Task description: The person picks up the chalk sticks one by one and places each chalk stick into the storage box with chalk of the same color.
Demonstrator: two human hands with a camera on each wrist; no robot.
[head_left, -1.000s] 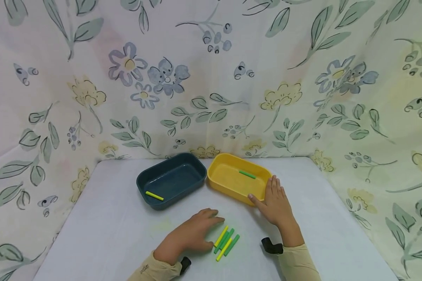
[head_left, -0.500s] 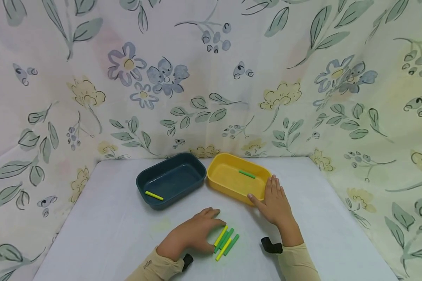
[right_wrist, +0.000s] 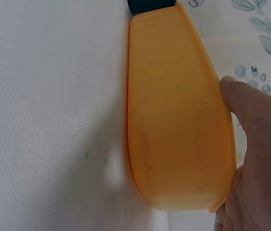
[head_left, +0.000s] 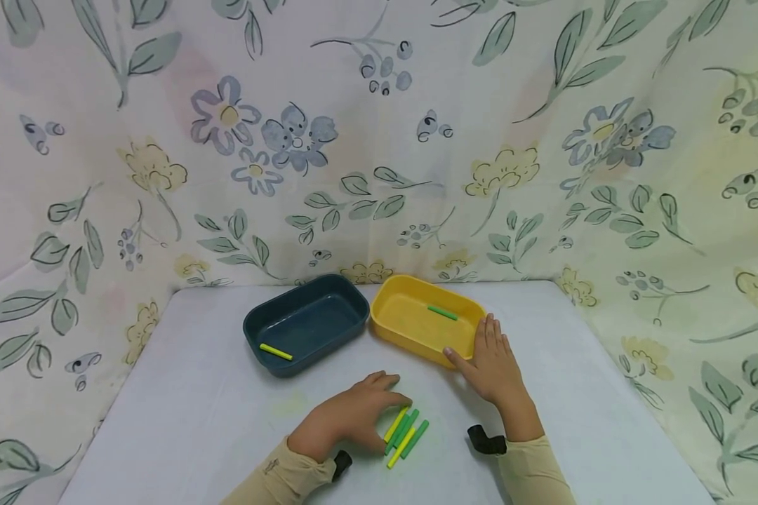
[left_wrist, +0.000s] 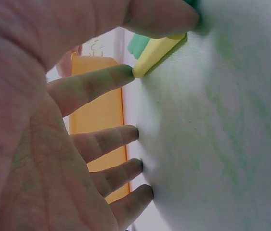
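Several yellow and green chalk sticks lie side by side on the table, among them a yellow chalk stick (head_left: 394, 425) at the left of the group. My left hand (head_left: 354, 417) is beside them with its fingers spread. In the left wrist view, its index fingertip meets one end of that yellow chalk stick (left_wrist: 157, 54), and the thumb is at the other end. My right hand (head_left: 495, 365) rests against the near right corner of the yellow tray (head_left: 410, 344), fingers straight along its side. The right wrist view shows the thumb on the tray's rim (right_wrist: 207, 62).
Left of the yellow tray stands a dark blue tray (head_left: 316, 358) with one yellow chalk stick (head_left: 276, 351) in it. A green chalk stick (head_left: 443, 312) lies in the yellow tray. Behind both hangs a floral cloth (head_left: 379, 140). Faint colour smudges mark the white table (head_left: 196, 421).
My left hand has shifted slightly right, bringing its index finger to the far end of the left yellow chalk stick. My right hand stays at the yellow tray.
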